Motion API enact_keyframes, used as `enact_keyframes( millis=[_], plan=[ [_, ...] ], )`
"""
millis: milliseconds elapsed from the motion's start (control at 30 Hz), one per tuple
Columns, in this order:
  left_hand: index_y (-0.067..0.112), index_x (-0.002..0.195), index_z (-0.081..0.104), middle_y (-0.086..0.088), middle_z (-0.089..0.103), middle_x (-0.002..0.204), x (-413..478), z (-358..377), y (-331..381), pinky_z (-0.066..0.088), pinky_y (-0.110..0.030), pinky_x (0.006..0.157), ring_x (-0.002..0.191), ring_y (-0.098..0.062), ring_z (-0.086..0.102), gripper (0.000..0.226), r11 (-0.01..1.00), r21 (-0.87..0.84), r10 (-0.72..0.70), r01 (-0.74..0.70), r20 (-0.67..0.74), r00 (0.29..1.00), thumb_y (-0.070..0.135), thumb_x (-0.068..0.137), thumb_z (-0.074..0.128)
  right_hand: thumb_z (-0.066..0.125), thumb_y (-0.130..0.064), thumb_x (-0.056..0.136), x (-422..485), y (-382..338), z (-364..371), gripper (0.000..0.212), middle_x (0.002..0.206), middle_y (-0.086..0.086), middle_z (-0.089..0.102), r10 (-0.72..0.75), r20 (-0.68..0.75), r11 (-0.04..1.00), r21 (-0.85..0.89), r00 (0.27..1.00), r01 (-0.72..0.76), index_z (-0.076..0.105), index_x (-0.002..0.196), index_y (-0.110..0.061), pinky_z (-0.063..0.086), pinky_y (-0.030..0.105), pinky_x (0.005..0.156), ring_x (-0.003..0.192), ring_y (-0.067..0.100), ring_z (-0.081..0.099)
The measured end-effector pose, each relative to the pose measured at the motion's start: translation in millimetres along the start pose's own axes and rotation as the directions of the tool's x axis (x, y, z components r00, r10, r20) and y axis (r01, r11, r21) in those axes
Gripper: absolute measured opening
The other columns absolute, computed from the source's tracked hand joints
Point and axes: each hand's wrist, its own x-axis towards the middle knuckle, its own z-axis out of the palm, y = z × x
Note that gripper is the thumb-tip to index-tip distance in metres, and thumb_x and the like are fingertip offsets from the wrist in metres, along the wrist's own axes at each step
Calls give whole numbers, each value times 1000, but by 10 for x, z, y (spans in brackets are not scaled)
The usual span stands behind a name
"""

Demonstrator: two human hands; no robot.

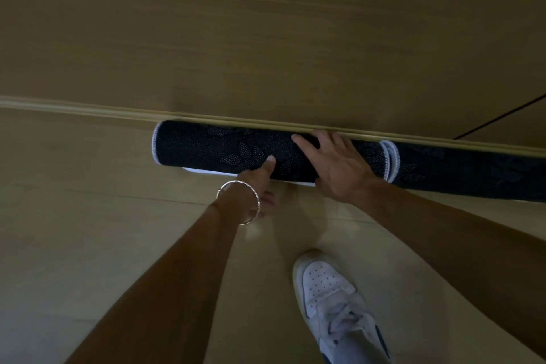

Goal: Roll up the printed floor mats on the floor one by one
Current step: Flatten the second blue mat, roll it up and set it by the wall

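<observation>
White sneaker (pixel 331 295) planted at five o'clock on the pale floor (pixel 118 230). Ahead, the left hand (pixel 257 183) presses its thumb on the rolled mat (pixel 212 148), fingers tucked under, grip unclear. The right hand (pixel 334 165) lies spread flat on the roll. The mat is dead centre against the skirting board (pixel 88 107), with a second roll (pixel 461 170) at three o'clock.

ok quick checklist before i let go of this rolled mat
1. Mat fully rolled: ok, the dark mat is a roll.
2. Loose end tucked: cannot tell; a white strip shows under it.
3. Right hand steadying: ok, flat on top.
4. Left hand grip: cannot tell; only its thumb shows, touching the front.
5. Parked along the baseboard, end to end with the second roll: ok.
6. Shoe apart from the roll: ok.
</observation>
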Motion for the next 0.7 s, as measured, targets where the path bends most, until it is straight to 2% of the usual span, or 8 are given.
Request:
enact_keyframes(
  millis=[33, 67, 133, 200, 267, 433, 567, 700],
  plan=[
    [1, 109, 58, -15, 66, 85, -14, -62, -5, 49, -24, 44, 65, -25, 63, 69, 997, 73, 24, -23, -9, 1000, 65, 87, 43, 65, -13, 83, 10, -32, 0, 93, 149, 11, 17, -1, -4, 999, -33, 1000, 1, 3, 151, -24, 20, 43, 113, 132, 33, 25],
    [-1, 105, 62, -14, 67, 81, -25, -119, -2, 49, -23, 42, 64, -26, 64, 72, 987, 145, 67, -62, -28, 997, 66, 87, 42, 67, -19, 83, 24, -79, -10, 95, 149, 11, 16, -6, -3, 999, -54, 1000, 6, 2, 151, -22, 18, 45, 114, 133, 33, 24],
    [-1, 90, 68, -15, 70, 78, -32, -221, 26, 56, -31, 65, 71, -29, 68, 76, 937, 310, 210, -163, -123, 970, 68, 87, 38, 70, -32, 81, 64, -213, -64, 100, 149, 11, 15, -36, 6, 998, -52, 999, 36, 0, 151, -19, 13, 47, 115, 136, 33, 21],
    [3, 91, 70, -19, 70, 91, -58, -308, 43, 50, -33, 83, 87, -33, 66, 73, 827, 514, 391, -228, -234, 890, 67, 87, 35, 70, -42, 79, 119, -378, -151, 102, 149, 12, 16, -87, -6, 996, -23, 996, 87, 3, 152, -17, 11, 49, 116, 137, 33, 19],
    [7, 100, 67, -20, 65, 103, -162, -370, 52, 45, -34, 83, 97, -36, 60, 62, 727, 634, 521, -264, -260, 813, 59, 92, 35, 69, -46, 80, 168, -533, -244, 99, 148, 11, 18, -128, -40, 992, -5, 991, 128, 7, 151, -17, 10, 51, 116, 138, 33, 20],
    [12, 103, 59, -15, 65, 105, -380, -667, -144, 41, -34, 74, 98, -35, 58, 37, 537, 781, 714, -318, -221, 664, 41, 98, 37, 63, -36, 86, 156, -856, -347, 84, 149, 12, 21, -205, -81, 979, -17, 975, 204, 14, 151, -15, 14, 41, 114, 137, 31, 22],
    [23, 120, 52, -6, 61, 115, -463, -1099, -595, 45, -36, 83, 106, -29, 57, 31, 541, 794, 712, -278, -256, 654, 38, 96, 39, 56, -34, 91, 35, -1249, -287, 74, 149, 12, 22, -295, 33, 955, -15, 955, 296, 17, 150, -15, 11, 44, 115, 139, 29, 18],
    [25, 126, 49, -3, 62, 115, -605, -1619, -1112, 48, -36, 85, 106, -27, 58, 34, 601, 758, 709, -255, -357, 609, 37, 96, 40, 52, -35, 92, -87, -1830, -344, 58, 139, 10, 36, -400, 36, 916, -19, 916, 401, 33, 143, -14, 19, 40, 112, 131, 28, 32]
  ],
)
